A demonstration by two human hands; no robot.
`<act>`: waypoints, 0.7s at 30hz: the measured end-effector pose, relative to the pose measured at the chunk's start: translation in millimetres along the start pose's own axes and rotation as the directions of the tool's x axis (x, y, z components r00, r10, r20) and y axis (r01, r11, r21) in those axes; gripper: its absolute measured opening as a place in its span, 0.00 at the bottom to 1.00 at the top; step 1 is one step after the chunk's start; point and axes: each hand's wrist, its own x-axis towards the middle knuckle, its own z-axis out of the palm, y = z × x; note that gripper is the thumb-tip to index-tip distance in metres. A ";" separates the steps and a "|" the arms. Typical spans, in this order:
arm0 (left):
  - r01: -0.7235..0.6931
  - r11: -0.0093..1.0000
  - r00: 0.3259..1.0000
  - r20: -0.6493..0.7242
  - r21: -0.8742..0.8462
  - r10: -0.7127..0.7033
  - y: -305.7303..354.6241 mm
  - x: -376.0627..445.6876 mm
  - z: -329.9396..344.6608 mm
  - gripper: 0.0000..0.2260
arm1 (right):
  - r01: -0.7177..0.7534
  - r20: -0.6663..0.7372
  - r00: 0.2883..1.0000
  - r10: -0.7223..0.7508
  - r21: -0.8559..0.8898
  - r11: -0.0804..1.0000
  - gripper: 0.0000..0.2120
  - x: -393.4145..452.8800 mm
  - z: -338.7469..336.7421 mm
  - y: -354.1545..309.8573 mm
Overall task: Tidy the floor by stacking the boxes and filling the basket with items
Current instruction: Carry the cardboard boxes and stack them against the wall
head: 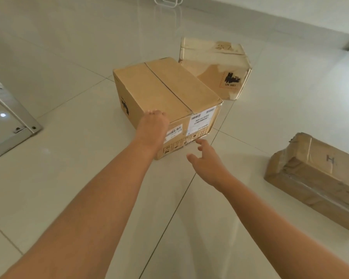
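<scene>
A large cardboard box (165,97) sits on the pale tiled floor (69,178), plain brown, its top flaps meeting in a dark seam that runs the length of the lid. Its near end carries two white shipping labels with barcodes and a row of small printed handling symbols along the bottom edge; a black mark shows on its left side.

The left hand (152,127) lies over the box's near top edge, the fingers (155,113) bent down onto the lid and touching the cardboard at the corner. The right hand (208,162) hovers just short of the box's lower near corner, its fingers (201,143) spread and loosely extended, holding nothing and not touching the box.

Beyond the fingers of both hands, just behind the large box, stands a smaller box (216,69) wrapped in glossy clear tape, with a black printed symbol and "UN 3481" on its side. Well to the right of the right hand's fingers lies a long flat package (318,178), brown, wrinkled under tape, marked with an "H".

Far left of the left hand's fingers, a grey metal frame (10,117) rests on the floor.
</scene>
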 end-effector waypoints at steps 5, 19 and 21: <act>-0.090 0.986 0.996 -0.013 0.139 0.093 -2.6 -1.3 3.9 0.11 | -0.043 0.013 0.999 0.044 -0.013 0.999 0.26 -3.3 -3.5 9.3; 0.219 0.947 0.976 0.049 -0.234 -0.213 -118.2 -63.6 15.9 0.12 | -0.004 -0.127 0.992 0.014 0.081 0.997 0.25 -31.8 -39.9 -14.9; 0.288 0.954 0.943 0.198 -0.079 -0.268 -146.7 -72.9 13.9 0.20 | -0.018 -0.146 0.989 0.029 0.071 0.997 0.27 -35.9 -41.0 -14.7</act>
